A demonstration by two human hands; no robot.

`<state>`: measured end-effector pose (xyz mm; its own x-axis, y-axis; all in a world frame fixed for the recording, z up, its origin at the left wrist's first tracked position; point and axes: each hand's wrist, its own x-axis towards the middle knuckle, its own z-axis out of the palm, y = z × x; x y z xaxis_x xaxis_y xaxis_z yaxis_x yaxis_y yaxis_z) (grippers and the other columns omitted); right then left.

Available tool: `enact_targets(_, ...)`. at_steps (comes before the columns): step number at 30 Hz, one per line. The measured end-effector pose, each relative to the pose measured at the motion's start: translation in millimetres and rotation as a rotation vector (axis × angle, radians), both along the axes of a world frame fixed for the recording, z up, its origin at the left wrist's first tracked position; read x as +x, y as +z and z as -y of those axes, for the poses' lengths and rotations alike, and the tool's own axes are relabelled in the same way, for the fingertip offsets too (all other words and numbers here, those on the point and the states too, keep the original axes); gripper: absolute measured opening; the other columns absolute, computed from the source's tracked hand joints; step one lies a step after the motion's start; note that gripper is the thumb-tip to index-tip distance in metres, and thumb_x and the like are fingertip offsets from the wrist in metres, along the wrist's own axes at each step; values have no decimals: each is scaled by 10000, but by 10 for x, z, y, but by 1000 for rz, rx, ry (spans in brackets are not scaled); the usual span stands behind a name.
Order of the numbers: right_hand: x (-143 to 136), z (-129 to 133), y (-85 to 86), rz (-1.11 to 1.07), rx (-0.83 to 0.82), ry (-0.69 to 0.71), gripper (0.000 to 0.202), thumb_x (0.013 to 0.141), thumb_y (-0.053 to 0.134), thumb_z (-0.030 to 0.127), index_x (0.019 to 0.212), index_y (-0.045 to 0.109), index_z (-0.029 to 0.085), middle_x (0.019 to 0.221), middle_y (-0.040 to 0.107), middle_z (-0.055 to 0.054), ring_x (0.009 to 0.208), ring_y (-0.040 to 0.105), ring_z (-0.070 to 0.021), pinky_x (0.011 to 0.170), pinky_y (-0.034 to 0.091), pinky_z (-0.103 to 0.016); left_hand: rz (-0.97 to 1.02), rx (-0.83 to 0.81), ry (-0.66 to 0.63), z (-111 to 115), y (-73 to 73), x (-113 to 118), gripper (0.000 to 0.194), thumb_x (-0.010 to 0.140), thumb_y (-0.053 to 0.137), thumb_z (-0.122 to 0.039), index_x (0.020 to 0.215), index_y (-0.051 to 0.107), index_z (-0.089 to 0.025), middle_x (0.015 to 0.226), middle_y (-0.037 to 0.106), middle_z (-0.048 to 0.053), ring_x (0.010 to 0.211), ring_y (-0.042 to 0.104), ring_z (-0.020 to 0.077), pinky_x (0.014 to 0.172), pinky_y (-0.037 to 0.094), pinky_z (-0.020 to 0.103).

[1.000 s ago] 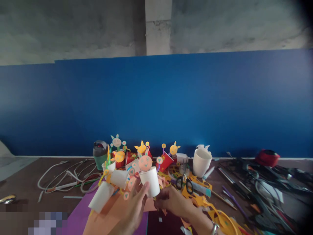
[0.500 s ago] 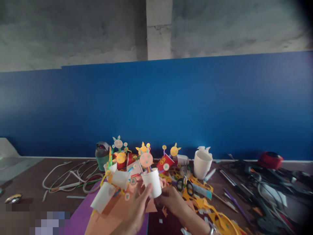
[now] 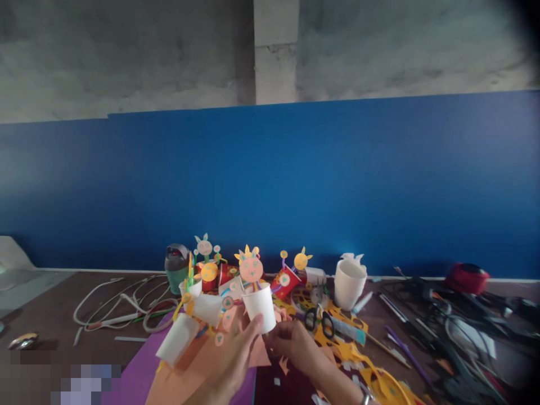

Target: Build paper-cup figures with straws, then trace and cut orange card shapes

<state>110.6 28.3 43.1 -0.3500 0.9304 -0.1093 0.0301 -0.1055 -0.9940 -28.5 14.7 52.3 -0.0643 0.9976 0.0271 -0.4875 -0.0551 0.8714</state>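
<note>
A white paper cup (image 3: 260, 308) is held upright in my left hand (image 3: 241, 344), thumb along its front side. A round pink paper face (image 3: 252, 270) with ears stands above the cup's rim, and round paper discs stick out on both sides. My right hand (image 3: 295, 344) is just right of the cup's base, fingers pinched together; whatever lies between the fingertips is too small to make out. Orange paper (image 3: 185, 374) and purple paper (image 3: 139, 368) lie beneath and left of my hands.
Finished-looking cup figures and a tipped white cup (image 3: 178, 340) stand or lie at left. Black-handled scissors (image 3: 319, 322), yellow cut paper (image 3: 350, 351) and stacked white cups (image 3: 350, 283) are at right. White cables (image 3: 122, 315) lie far left, dark cables and a red object (image 3: 467, 278) far right.
The held cup has risen slightly and moved a little left, with its pink face now in front of a yellow one behind. My right hand stays close to the cup's base.
</note>
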Motion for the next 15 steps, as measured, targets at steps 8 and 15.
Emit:
enact_targets(8,-12,-28,-163,-11,81,32,233,659,682,345,600,618,129,518,550,17,469,451,-87,493,349,-216,-175,24,20,-35,-7,5,386,658,779,-389,947,669,-157,861,716,92,826,656,257,715,491,307)
enact_targets(15,-15,-23,-147,-18,169,10,264,706,664,371,624,632,122,534,535,19,496,455,-97,498,343,-219,-154,11,1,-39,46,18,423,620,793,-384,958,670,-162,873,716,85,848,651,268,735,494,325)
